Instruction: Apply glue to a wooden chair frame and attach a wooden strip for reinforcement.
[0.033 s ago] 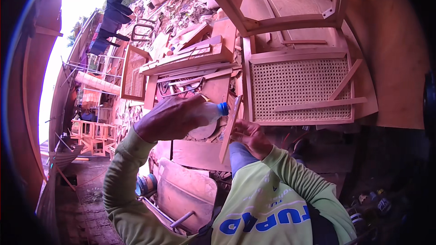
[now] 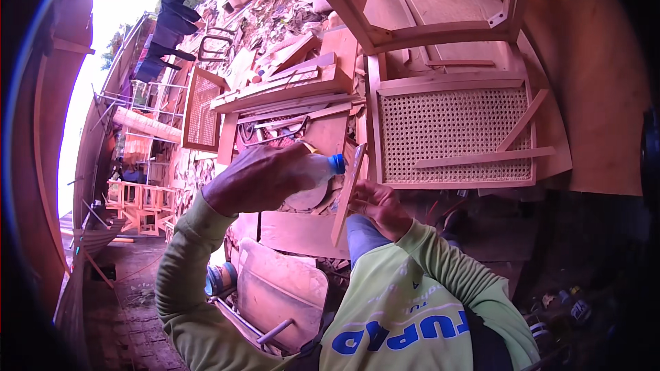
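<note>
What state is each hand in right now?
Left hand: closed around a blue-capped bottle.
Right hand: closed, holding a thin wooden strip.

Furniture workshop, this, open-sided; cane-webbed panel at right, slats laid across; planks piled mid-scene; bare wooden frame up top; scraps strewn beyond

Bottle left of slat (cane panel farther right)
</note>
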A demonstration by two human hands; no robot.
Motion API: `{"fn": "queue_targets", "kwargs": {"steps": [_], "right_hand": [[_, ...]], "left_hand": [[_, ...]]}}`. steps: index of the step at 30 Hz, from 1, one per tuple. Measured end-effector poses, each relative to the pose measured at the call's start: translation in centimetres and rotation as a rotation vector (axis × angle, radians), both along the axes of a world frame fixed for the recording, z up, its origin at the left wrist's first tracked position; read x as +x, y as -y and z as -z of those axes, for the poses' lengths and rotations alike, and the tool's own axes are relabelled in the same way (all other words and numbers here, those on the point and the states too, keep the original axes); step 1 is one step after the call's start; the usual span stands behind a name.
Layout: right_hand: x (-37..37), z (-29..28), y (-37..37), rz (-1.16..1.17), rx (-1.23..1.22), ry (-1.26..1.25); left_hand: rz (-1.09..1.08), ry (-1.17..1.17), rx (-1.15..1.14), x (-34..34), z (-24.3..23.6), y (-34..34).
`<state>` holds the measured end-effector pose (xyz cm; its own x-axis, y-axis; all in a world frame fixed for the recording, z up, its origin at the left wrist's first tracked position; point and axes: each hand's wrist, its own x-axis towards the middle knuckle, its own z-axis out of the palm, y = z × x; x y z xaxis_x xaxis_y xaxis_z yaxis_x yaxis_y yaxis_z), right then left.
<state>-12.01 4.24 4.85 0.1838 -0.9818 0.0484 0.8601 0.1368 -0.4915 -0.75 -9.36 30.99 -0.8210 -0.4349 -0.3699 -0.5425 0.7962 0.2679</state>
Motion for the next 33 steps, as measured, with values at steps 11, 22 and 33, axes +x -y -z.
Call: {"fn": "queue_targets", "kwargs": {"steps": [11, 22, 33], "right_hand": [[0.7, 0.0, -0.4, -0.002, -0.025, -0.079], [0.4, 0.0, -0.1, -0.010, -0.030, -0.096], [-0.1, 0.1, 0.0, -0.013, -0.015, -0.043]], "left_hand": [[-0.050, 0.021, -0.036, 1.2, 0.6, -1.1], [-0.020, 0.093, -0.090, 1.4, 1.1, -0.3], [-0.203, 0.234, 0.037, -1.1, -0.2, -0.7]]}}
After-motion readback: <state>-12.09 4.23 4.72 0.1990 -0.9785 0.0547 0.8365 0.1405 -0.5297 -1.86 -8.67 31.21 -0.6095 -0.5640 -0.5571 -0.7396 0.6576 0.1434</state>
